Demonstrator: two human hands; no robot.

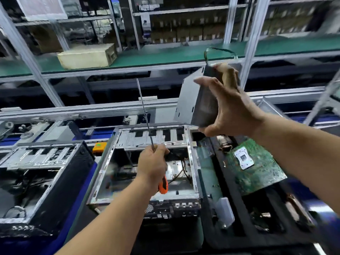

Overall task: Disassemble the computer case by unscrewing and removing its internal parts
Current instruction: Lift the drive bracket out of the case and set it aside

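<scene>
An open silver computer case lies on the bench in front of me, with a few loose cables inside. My left hand grips an orange-handled screwdriver above the case, its long shaft pointing up. High to the right of the case, my right hand holds a grey metal box, a power supply, with a black cable looping from its top. The box is tilted and clear of the case.
A second opened case sits at the left. A green motherboard rests on a black tray at the right. An aluminium rack with a green shelf and a cardboard box stands behind the bench.
</scene>
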